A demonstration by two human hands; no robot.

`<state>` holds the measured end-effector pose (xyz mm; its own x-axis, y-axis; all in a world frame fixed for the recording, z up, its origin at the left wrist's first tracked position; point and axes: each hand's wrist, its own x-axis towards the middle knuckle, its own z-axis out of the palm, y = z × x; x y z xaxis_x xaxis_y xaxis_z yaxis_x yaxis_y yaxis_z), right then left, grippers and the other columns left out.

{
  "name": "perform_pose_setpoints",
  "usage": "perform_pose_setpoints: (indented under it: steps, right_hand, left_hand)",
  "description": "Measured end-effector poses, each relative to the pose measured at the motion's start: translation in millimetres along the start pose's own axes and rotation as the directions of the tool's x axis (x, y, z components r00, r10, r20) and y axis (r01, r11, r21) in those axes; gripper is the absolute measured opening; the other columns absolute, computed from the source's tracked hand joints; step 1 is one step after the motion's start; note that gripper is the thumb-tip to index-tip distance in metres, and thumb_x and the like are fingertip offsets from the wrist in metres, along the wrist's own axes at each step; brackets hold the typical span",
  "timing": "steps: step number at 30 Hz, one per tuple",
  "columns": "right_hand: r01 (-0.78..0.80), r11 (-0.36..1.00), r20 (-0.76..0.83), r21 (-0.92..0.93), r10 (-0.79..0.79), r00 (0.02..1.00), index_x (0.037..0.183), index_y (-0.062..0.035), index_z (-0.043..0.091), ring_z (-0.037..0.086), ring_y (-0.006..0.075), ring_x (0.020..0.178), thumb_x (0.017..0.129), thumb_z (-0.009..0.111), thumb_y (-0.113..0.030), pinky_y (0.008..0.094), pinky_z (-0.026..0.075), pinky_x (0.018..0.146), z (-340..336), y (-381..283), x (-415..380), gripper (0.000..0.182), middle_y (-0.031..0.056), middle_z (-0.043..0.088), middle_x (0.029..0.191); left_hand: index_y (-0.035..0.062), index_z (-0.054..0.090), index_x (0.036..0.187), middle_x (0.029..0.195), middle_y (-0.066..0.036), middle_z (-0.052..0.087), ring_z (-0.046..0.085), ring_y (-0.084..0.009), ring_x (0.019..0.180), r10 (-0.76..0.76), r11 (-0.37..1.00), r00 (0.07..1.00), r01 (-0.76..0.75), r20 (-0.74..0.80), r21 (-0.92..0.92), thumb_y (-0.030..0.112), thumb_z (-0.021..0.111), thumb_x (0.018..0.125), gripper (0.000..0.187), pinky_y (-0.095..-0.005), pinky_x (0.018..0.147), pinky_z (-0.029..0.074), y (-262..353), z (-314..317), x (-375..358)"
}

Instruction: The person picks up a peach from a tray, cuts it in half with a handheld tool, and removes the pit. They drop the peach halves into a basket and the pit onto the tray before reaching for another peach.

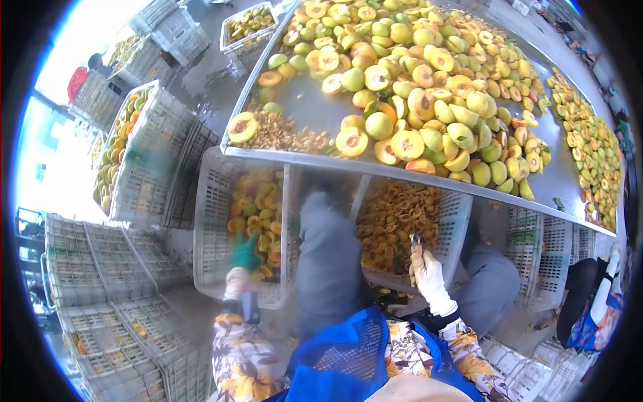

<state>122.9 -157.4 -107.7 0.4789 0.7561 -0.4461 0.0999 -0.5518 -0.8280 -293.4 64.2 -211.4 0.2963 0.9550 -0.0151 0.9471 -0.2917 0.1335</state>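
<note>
My left hand (245, 254), in a green glove, is over a white crate (286, 231) of halved peaches (264, 221). Its somewhat blurred fingers look apart, with no fruit visible in them. In a white glove, my right hand (427, 271) is closed around pliers (416, 242) whose metal jaws point away from me. Those jaws are above a second crate (457, 221), which holds brown, scrap-like peach pieces (398, 218). Beyond both hands, a metal table (402, 173) bears a heap of whole and cut peaches (429, 94).
Peach stones (288, 136) lie on the table's near left corner. Stacked crates (107, 268) stand on my left, and a fruit-filled crate (137, 154) tops another stack. More crates (542, 248) are under the table at right. A seated person (596, 301) is at far right.
</note>
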Motion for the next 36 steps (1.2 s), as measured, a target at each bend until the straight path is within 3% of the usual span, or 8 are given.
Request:
perform_pose_setpoints:
  steps: [2, 6, 10, 13, 16, 20, 23, 36]
  right_hand:
    - [0.022, 0.999, -0.021, -0.044, -0.022, 1.0, 0.099, -0.0019, 0.057, 0.051, 0.0123, 0.043, 0.099, 0.046, -0.043, 0.0272, 0.04, 0.041, 1, 7, -3, 0.042, 0.0046, 0.054, 0.058]
    - [0.175, 0.965, -0.066, -0.198, -0.191, 0.979, 0.083, -0.0011, 0.055, 0.06, 0.0394, 0.06, 0.097, 0.051, -0.037, 0.0445, 0.046, 0.056, 10, 29, 7, 0.039, 0.0208, 0.058, 0.063]
    - [0.281, 0.928, -0.066, -0.244, -0.304, 0.95, 0.086, -0.0012, 0.056, 0.06, 0.0452, 0.07, 0.095, 0.053, -0.031, 0.0475, 0.047, 0.06, 10, 1, -1, 0.031, 0.0258, 0.06, 0.071]
    - [0.271, 0.934, -0.097, -0.233, -0.3, 0.949, 0.087, -0.001, 0.056, 0.059, 0.0455, 0.071, 0.095, 0.053, -0.029, 0.0474, 0.047, 0.06, -3, -1, -5, 0.029, 0.0265, 0.059, 0.072]
    - [0.294, 0.918, -0.11, -0.266, -0.332, 0.937, 0.088, -0.0007, 0.055, 0.059, 0.0458, 0.072, 0.095, 0.053, -0.028, 0.0472, 0.046, 0.06, -15, -1, -15, 0.029, 0.027, 0.059, 0.072]
    - [0.316, 0.921, -0.122, -0.229, -0.349, 0.929, 0.088, -0.0002, 0.055, 0.058, 0.0458, 0.072, 0.096, 0.052, -0.027, 0.0473, 0.045, 0.06, -26, -16, -13, 0.029, 0.0271, 0.058, 0.074]
    - [0.453, 0.871, -0.135, -0.191, -0.481, 0.866, 0.092, -0.0005, 0.056, 0.063, 0.0417, 0.078, 0.095, 0.055, -0.023, 0.0433, 0.05, 0.062, -29, -69, -25, 0.023, 0.0233, 0.064, 0.08]
    - [0.607, 0.64, -0.043, -0.471, -0.704, 0.709, 0.084, -0.0025, 0.051, 0.058, 0.0384, 0.05, 0.092, 0.058, -0.023, 0.0457, 0.045, 0.044, 6, -104, -31, 0.023, 0.021, 0.055, 0.056]
  left_hand:
    - [0.014, 0.069, 0.097, 0.107, -0.016, 0.065, 0.063, -0.0303, 0.094, 0.072, 0.98, 0.934, -0.002, 0.349, -0.198, 0.02, 0.072, 0.073, 0.025, -0.0403, 0.083, 0.049, 33, -76, 39]
    - [0.0128, 0.07, 0.098, 0.101, -0.014, 0.066, 0.064, -0.0306, 0.091, 0.085, 0.817, 0.958, -0.224, -0.273, -0.531, 0.027, 0.064, 0.083, 0.021, -0.041, 0.077, 0.049, 172, -161, 118]
    - [0.0065, 0.061, 0.116, 0.099, -0.015, 0.067, 0.065, -0.0315, 0.089, 0.259, 0.96, 0.895, -0.281, -0.362, -0.009, 0.029, 0.075, 0.075, 0.049, -0.0396, 0.08, 0.05, 271, -119, 192]
    - [0.0052, 0.059, 0.112, 0.104, -0.017, 0.063, 0.062, -0.0337, 0.091, 0.211, 0.954, 0.974, -0.188, 0.077, -0.233, 0.03, 0.078, 0.069, 0.053, -0.0418, 0.082, 0.049, 307, -121, 193]
    - [0.0058, 0.059, 0.1, 0.098, -0.018, 0.062, 0.062, -0.0333, 0.091, 0.312, 0.824, 0.918, -0.389, -0.244, -0.413, 0.031, 0.066, 0.077, 0.035, -0.0416, 0.079, 0.049, 308, -133, 167]
    - [0.008, 0.058, 0.103, 0.098, -0.012, 0.061, 0.064, -0.0262, 0.085, 0.197, -0.468, 0.978, 0.15, 0.063, -0.871, 0.029, 0.069, 0.081, 0.032, -0.0341, 0.073, 0.055, 299, -155, 107]
    - [0.0057, 0.057, 0.107, 0.098, -0.013, 0.062, 0.063, -0.0238, 0.086, 0.238, -0.642, 0.96, 0.271, 0.149, -0.717, 0.046, 0.056, 0.091, 0.043, -0.0344, 0.073, 0.056, 316, -178, 57]
    - [0.0001, 0.061, 0.112, 0.101, -0.008, 0.062, 0.058, -0.0135, 0.084, 0.001, -0.156, 0.998, -0.059, -0.06, -0.986, 0.034, 0.045, 0.1, 0.039, -0.028, 0.079, 0.048, 329, -118, 11]
